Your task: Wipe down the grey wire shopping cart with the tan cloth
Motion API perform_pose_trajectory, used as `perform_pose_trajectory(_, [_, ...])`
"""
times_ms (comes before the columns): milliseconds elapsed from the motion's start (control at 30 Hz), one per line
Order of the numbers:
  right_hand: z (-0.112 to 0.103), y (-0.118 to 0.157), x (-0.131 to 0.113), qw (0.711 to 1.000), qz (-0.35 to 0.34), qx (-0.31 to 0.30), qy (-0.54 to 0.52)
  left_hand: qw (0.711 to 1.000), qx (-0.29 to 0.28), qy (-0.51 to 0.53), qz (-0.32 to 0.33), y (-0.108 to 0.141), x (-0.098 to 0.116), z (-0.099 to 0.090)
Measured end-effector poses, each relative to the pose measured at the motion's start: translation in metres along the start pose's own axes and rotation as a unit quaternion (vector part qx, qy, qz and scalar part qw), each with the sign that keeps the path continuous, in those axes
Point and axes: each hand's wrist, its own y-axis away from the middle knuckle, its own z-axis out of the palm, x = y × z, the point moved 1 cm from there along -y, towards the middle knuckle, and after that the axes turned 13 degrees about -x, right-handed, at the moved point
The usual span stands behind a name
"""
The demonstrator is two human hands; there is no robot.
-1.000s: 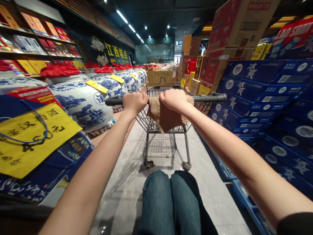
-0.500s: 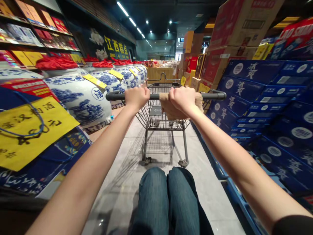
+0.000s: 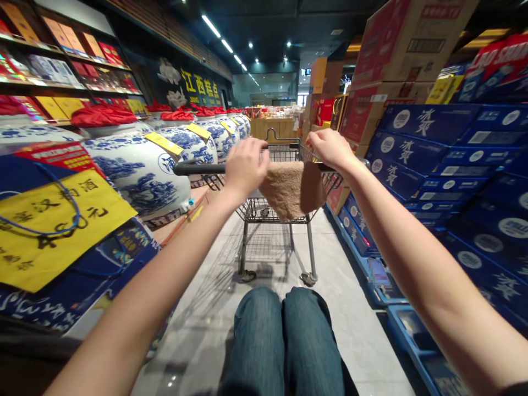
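Note:
A brown towelling cloth (image 3: 284, 190) lies draped over the dark handle (image 3: 198, 167) of a wire shopping cart (image 3: 272, 212) and hangs down on my side. My left hand (image 3: 246, 168) is at the cloth's left edge, its fingers bent over the handle and the cloth; the fingertips are partly hidden. To the right of the cloth, my right hand (image 3: 333, 148) is closed over the right part of the handle, fingers pointing forward. The cart stands upright just ahead of my knees (image 3: 284, 324).
Large blue-and-white jars (image 3: 136, 170) with red cloth tops line the left side. A yellow price sign (image 3: 61, 231) stands close by at left. Stacked blue boxes (image 3: 416, 148) and brown cartons (image 3: 396, 55) rise on the right, with a phone (image 3: 378, 273) low beside them.
My right hand has let go of the cloth and moved right along the handle. My left hand has slid right to the cloth, which now hangs spread over the handle.

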Motion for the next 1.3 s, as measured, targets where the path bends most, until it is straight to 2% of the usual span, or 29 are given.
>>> perform_pose_trajectory(67, [0.004, -0.004, 0.007, 0.993, 0.073, -0.052, 0.082, 0.995, -0.011, -0.018, 0.103, 0.005, 0.043, 0.015])
perform_pose_trajectory(100, [0.007, -0.006, 0.009, 0.987, 0.086, -0.084, 0.107, 0.991, -0.024, -0.028, 0.13, 0.006, 0.06, 0.023])
perform_pose_trajectory(167, [0.011, -0.009, 0.013, 0.98, 0.077, -0.128, 0.129, 0.991, -0.044, -0.044, 0.121, 0.003, 0.078, 0.035])
perform_pose_trajectory(200, [0.011, -0.009, 0.014, 0.979, 0.068, -0.136, 0.135, 0.991, -0.055, -0.053, 0.108, 0.0, 0.08, 0.039])
perform_pose_trajectory(267, [0.009, -0.007, 0.016, 0.979, 0.061, -0.125, 0.146, 0.992, -0.07, -0.07, 0.078, -0.006, 0.067, 0.043])
perform_pose_trajectory(367, [0.006, 0.004, 0.017, 0.98, 0.06, -0.094, 0.163, 0.992, -0.08, -0.088, 0.038, -0.006, 0.024, 0.035])
perform_pose_trajectory(433, [0.006, 0.014, 0.015, 0.979, 0.053, -0.071, 0.183, 0.991, -0.089, -0.096, -0.004, 0.001, -0.013, 0.024])
perform_pose_trajectory(533, [0.01, 0.024, 0.012, 0.976, 0.039, -0.043, 0.21, 0.983, -0.101, -0.114, -0.102, 0.016, -0.071, 0.002])
perform_pose_trajectory(633, [0.016, 0.028, 0.007, 0.975, 0.034, -0.021, 0.217, 0.969, -0.106, -0.137, -0.176, 0.025, -0.108, -0.015])
perform_pose_trajectory(700, [0.019, 0.029, 0.005, 0.976, 0.04, -0.009, 0.212, 0.958, -0.11, -0.138, -0.224, 0.023, -0.111, -0.02])
perform_pose_trajectory(767, [0.022, 0.029, 0.003, 0.978, 0.044, -0.003, 0.204, 0.956, -0.12, -0.125, -0.238, 0.017, -0.094, -0.016])
perform_pose_trajectory(867, [0.024, 0.03, 0.004, 0.98, 0.041, 0.015, 0.194, 0.968, -0.123, -0.107, -0.19, 0.006, -0.048, 0.0])
perform_pose_trajectory(933, [0.025, 0.033, 0.007, 0.981, 0.045, 0.033, 0.186, 0.983, -0.097, -0.094, -0.128, 0.003, -0.022, 0.011])
perform_pose_trajectory(1000, [0.024, 0.035, 0.011, 0.982, 0.051, 0.037, 0.176, 0.991, -0.076, -0.088, -0.06, 0.004, -0.013, 0.017])
perform_pose_trajectory(1033, [0.024, 0.036, 0.012, 0.983, 0.051, 0.033, 0.171, 0.992, -0.077, -0.092, -0.034, 0.006, -0.017, 0.017])
perform_pose_trajectory(1100, [0.023, 0.038, 0.013, 0.985, 0.049, 0.027, 0.164, 0.989, -0.094, -0.113, -0.021, 0.015, -0.042, 0.011])
perform_pose_trajectory(1233, [0.024, 0.039, 0.008, 0.986, 0.047, 0.032, 0.155, 0.975, -0.113, -0.162, -0.096, 0.032, -0.112, -0.014])
perform_pose_trajectory(1267, [0.025, 0.039, 0.006, 0.987, 0.047, 0.034, 0.153, 0.971, -0.118, -0.174, -0.115, 0.033, -0.123, -0.019])
perform_pose_trajectory(1300, [0.026, 0.039, 0.004, 0.987, 0.047, 0.036, 0.15, 0.963, -0.12, -0.181, -0.161, 0.033, -0.129, -0.023])
